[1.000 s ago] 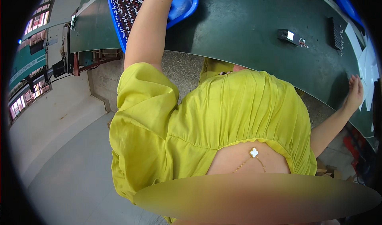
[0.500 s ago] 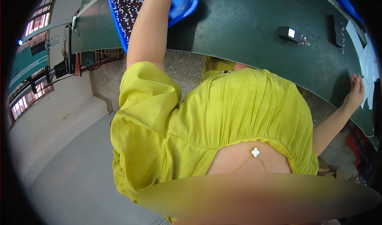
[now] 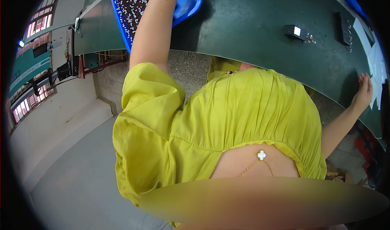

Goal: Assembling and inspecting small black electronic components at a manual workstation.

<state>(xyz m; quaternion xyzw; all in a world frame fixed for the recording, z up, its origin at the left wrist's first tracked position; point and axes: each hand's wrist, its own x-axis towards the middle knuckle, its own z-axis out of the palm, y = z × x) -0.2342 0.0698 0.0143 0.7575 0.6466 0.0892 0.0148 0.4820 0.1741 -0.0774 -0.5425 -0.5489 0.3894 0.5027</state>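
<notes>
My left arm (image 3: 154,30) reaches up across a blue tray (image 3: 129,43), and the hand itself lies beyond the top edge of the picture. Many small white pieces among dark red and black strands (image 3: 126,10) fill the tray's left part. Over at the far right, my right hand (image 3: 362,92) is at the edge of the green table, beside white sheets (image 3: 377,73). Its fingers stretch upward, slightly bent, and nothing shows in them.
On the green table (image 3: 243,22) stands a small black stack (image 3: 295,32) with a white top and short wires. A longer black row (image 3: 343,28) of similar pieces lies nearer the sheets. Machinery (image 3: 32,67) stands at left; cardboard scraps (image 3: 339,174) lie at lower right.
Almost nothing differs. The view has shifted very slightly; both arms keep nearly the same pose.
</notes>
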